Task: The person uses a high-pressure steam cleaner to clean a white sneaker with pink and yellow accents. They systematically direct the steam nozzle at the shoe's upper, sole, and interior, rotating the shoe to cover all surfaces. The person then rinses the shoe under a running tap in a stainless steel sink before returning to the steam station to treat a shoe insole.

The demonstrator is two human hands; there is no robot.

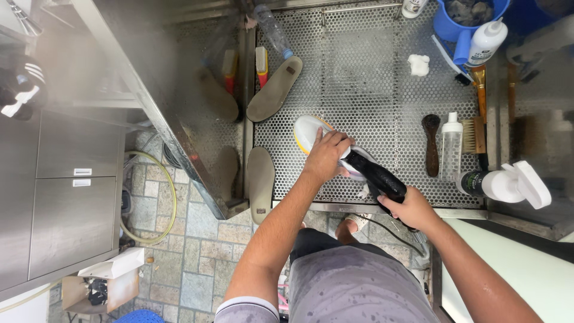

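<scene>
A white shoe [307, 131] with a yellow-edged sole lies on the perforated metal work surface [359, 78]. My left hand [327, 154] presses down on the shoe and holds it. My right hand [412, 208] grips the handle of a black nozzle tool [376, 173], whose tip points at the shoe beside my left hand. A thin black cable runs down from the tool past my leg.
Two grey insoles [274, 90] [260, 182] lean at the surface's left edge. On the right lie a dark brush [431, 143], a clear bottle [451, 146], a white spray bottle [508, 184] and a blue bucket [457, 21]. A hose [152, 197] coils on the tiled floor.
</scene>
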